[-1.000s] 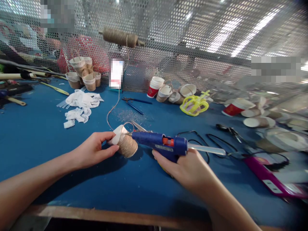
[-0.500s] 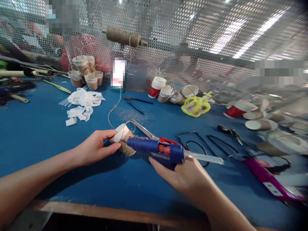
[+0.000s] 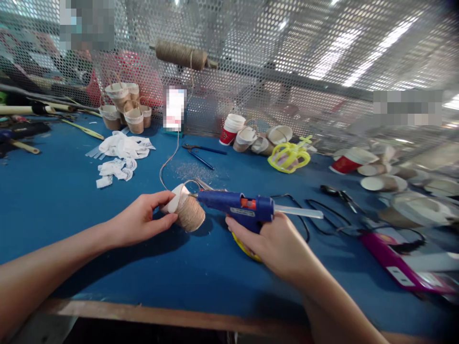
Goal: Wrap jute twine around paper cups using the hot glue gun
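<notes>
My left hand (image 3: 152, 217) pinches the white rim of a paper cup (image 3: 190, 213) that lies tilted above the blue table, its lower part wrapped in brown twine. From the cup, a loose strand of twine (image 3: 168, 162) runs back toward a twine spool (image 3: 181, 54) mounted on the mesh. My right hand (image 3: 276, 239) is closed around a blue glue gun (image 3: 236, 205), a clear glue stick (image 3: 299, 211) poking out of its rear. The nozzle is at the cup near the edge of the twine; whether it touches, I cannot tell. Scissors (image 3: 203, 184) lie behind the gun, partly hidden.
Blue pliers (image 3: 202, 154) and crumpled white strips (image 3: 125, 145) lie farther back. Twine-wrapped cups (image 3: 134, 121) are stacked at left; more cups (image 3: 245, 137) and a yellow crown-shaped piece (image 3: 289, 156) stand by the mesh. Black cables and a purple power strip (image 3: 394, 263) lie at right.
The glue gun dipped lower and left across the cup, then moved back up and right to the cup's rim side. My left hand keeps its hold on the cup.
</notes>
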`<action>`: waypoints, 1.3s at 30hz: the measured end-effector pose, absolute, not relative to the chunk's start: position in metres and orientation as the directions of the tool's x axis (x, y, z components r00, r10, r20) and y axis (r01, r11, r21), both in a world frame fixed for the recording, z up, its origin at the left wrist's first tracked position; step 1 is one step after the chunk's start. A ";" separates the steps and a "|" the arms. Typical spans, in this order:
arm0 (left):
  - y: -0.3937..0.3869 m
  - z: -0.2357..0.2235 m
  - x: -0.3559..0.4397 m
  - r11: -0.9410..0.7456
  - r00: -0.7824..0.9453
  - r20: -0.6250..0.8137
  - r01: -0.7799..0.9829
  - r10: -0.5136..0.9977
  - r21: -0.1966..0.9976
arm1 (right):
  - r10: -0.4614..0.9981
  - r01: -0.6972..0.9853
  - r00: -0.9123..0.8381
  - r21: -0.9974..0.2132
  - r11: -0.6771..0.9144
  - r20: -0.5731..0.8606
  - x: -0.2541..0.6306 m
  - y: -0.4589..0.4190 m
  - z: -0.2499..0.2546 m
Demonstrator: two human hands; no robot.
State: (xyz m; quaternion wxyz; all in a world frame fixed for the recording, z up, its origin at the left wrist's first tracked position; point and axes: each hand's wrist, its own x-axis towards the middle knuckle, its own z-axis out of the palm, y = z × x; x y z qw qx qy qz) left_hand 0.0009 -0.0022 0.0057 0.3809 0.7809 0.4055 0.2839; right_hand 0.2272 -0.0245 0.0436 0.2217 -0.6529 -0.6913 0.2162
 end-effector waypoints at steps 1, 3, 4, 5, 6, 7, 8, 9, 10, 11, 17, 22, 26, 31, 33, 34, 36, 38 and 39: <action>-0.002 0.006 0.001 -0.384 0.514 0.137 0.413 0.847 0.826 | 0.998 0.808 -0.052 -0.587 0.057 0.024 0.227 -0.024 0.043; -0.002 0.005 0.000 -0.393 0.521 0.142 0.411 0.841 0.823 | 0.997 0.808 -0.070 -0.584 0.079 0.037 0.228 -0.024 0.042; -0.001 0.005 0.000 -0.397 0.524 0.144 0.412 0.840 0.820 | 0.996 0.807 -0.083 -0.583 0.091 0.042 0.229 -0.024 0.042; -0.001 0.004 0.000 -0.401 0.524 0.147 0.413 0.839 0.818 | 0.994 0.806 -0.096 -0.582 0.103 0.042 0.229 -0.023 0.041; -0.001 0.004 0.000 -0.404 0.524 0.149 0.413 0.838 0.816 | 0.993 0.805 -0.109 -0.582 0.113 0.042 0.230 -0.023 0.041; 0.000 0.003 0.000 -0.407 0.526 0.152 0.412 0.837 0.815 | 0.992 0.804 -0.120 -0.581 0.123 0.044 0.231 -0.023 0.040; 0.000 0.003 -0.001 -0.410 0.527 0.155 0.410 0.836 0.815 | 0.990 0.804 -0.130 -0.580 0.133 0.047 0.231 -0.022 0.040; 0.000 0.003 -0.001 -0.413 0.529 0.158 0.409 0.834 0.814 | 0.989 0.802 -0.139 -0.580 0.144 0.053 0.231 -0.021 0.039; 0.000 0.003 -0.001 -0.416 0.532 0.158 0.411 0.832 0.811 | 0.987 0.800 -0.145 -0.580 0.155 0.063 0.231 -0.021 0.039; 0.000 0.003 -0.001 -0.419 0.533 0.157 0.414 0.831 0.808 | 0.986 0.799 -0.147 -0.579 0.162 0.074 0.231 -0.020 0.038; -0.003 0.007 0.001 -0.396 0.523 0.137 0.423 0.841 0.815 | 0.995 0.774 -0.097 -0.628 0.082 0.011 0.230 -0.020 0.042; 0.002 0.010 -0.002 -0.312 0.469 0.113 0.372 0.876 0.874 | 0.977 0.717 -0.119 -0.696 -0.039 -0.177 0.236 -0.016 0.056; 0.011 0.016 -0.010 -0.236 0.335 0.100 0.396 0.937 0.887 | 0.979 0.664 -0.151 -0.747 -0.001 -0.135 0.255 -0.003 0.058; 0.018 0.019 -0.019 -0.213 0.206 0.137 0.408 0.969 0.888 | 0.995 0.549 0.077 -0.831 -0.092 -0.060 0.279 0.023 0.046; 0.017 0.020 -0.019 -0.220 0.224 0.139 0.395 0.965 0.892 | 0.991 0.507 0.112 -0.853 -0.125 -0.078 0.283 0.035 0.040; 0.015 0.021 -0.019 -0.223 0.240 0.135 0.388 0.961 0.894 | 0.988 0.488 0.120 -0.861 -0.142 -0.095 0.283 0.040 0.037; 0.011 0.023 -0.017 -0.229 0.283 0.125 0.370 0.951 0.900 | 0.984 0.470 0.126 -0.866 -0.169 -0.124 0.283 0.049 0.032; 0.008 0.025 -0.016 -0.236 0.337 0.116 0.341 0.934 0.910 | 0.983 0.472 0.128 -0.864 -0.175 -0.129 0.281 0.056 0.027; 0.006 0.026 -0.014 -0.239 0.364 0.113 0.321 0.924 0.917 | 0.984 0.478 0.128 -0.861 -0.173 -0.126 0.280 0.059 0.024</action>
